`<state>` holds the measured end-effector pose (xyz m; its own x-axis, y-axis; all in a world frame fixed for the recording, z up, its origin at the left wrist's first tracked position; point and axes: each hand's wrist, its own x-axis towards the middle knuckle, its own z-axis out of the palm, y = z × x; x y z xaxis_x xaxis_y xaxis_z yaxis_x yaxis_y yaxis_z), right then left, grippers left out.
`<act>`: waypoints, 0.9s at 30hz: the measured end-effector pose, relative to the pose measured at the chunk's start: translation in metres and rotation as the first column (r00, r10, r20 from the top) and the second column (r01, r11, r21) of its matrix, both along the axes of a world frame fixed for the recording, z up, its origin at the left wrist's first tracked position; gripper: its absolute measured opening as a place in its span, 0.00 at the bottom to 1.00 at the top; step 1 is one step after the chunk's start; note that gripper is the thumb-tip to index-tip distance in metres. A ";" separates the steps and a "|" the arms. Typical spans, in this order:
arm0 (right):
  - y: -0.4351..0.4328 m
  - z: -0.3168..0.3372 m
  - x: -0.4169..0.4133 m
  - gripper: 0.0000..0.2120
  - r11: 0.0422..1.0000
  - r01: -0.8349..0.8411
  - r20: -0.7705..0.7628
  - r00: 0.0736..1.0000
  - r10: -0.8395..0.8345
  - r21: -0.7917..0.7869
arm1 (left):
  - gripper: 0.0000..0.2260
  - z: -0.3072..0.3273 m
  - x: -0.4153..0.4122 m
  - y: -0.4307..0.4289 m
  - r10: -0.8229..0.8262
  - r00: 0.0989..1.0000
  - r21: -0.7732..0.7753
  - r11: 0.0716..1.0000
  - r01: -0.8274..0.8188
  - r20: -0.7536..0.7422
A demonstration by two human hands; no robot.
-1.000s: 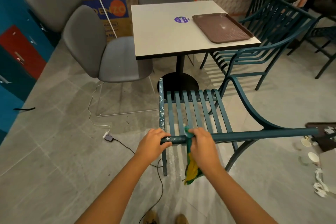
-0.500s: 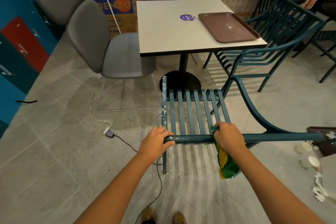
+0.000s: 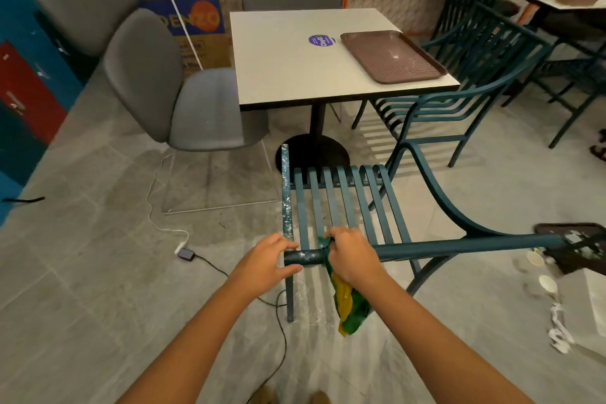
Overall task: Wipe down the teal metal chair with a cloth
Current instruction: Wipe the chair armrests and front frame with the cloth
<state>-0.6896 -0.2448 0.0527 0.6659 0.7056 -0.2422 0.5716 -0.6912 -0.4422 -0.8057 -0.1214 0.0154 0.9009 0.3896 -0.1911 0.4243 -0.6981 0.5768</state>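
Observation:
The teal metal chair [image 3: 344,203] stands in front of me, its slatted seat facing the table. Its top rail [image 3: 459,248] runs left to right at hand height, with white specks near the left end. My left hand [image 3: 269,261] grips the rail's left end, thumb under and fingers over. My right hand [image 3: 352,254] wraps a green and yellow cloth [image 3: 347,308] around the rail just right of the left hand. The cloth's loose end hangs down below the rail.
A white table [image 3: 295,75] with a brown tray [image 3: 390,56] stands beyond the chair. Grey padded chairs [image 3: 157,82] are at left, more teal chairs [image 3: 459,102] at right. A cable and adapter [image 3: 185,254] lie on the floor; cups and litter [image 3: 544,282] sit at right.
My right hand slid the cloth right along the rail, then back left toward my left hand. The left hand kept its grip on the rail's end.

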 end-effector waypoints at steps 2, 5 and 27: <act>-0.007 -0.002 0.005 0.16 0.998 0.036 0.000 0.999 -0.036 0.050 | 0.18 -0.001 -0.003 0.005 -0.017 1.000 -0.010 1.000 0.017 -0.022; -0.022 -0.011 0.013 0.15 0.993 0.100 0.059 0.993 -0.104 0.063 | 0.16 -0.001 -0.005 0.007 -0.029 1.000 -0.012 1.000 0.028 -0.008; -0.016 -0.031 -0.028 0.13 0.864 0.241 0.116 0.940 -0.322 0.441 | 0.16 -0.006 -0.001 0.018 -0.109 0.992 -0.017 0.994 0.110 0.065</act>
<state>-0.7175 -0.2606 0.0221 0.8548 0.4893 0.1730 0.4774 -0.6105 -0.6320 -0.8070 -0.1034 0.0098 0.9484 0.2849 -0.1390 0.3082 -0.7262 0.6145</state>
